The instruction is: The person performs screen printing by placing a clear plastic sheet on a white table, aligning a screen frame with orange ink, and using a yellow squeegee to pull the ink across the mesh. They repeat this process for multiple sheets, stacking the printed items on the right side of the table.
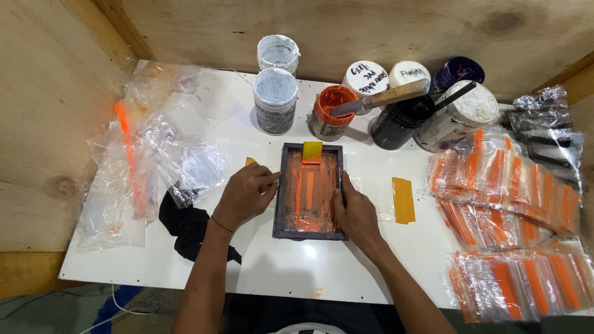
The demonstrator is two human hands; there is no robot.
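Both hands are on the small dark printing frame (309,192), which lies flat near the middle of the worktop (278,266), a little toward its near edge. My left hand (244,195) presses the frame's left rail with fingers (267,179) curled and closed against it; my right hand (354,213) grips the right rail, fingers wrapped shut on it. Orange ink covers the mesh and a yellow squeegee (312,151) rests at the far end, so I judge this the steadying step; lifting would call for an even, level pull.

Along the far edge stand the tubs: two white-smeared ones (275,99), an open orange ink tub (331,111) with a knife (380,99) laid across it, a black one (399,120). Printed clear bags (507,185) pile at the right edge.
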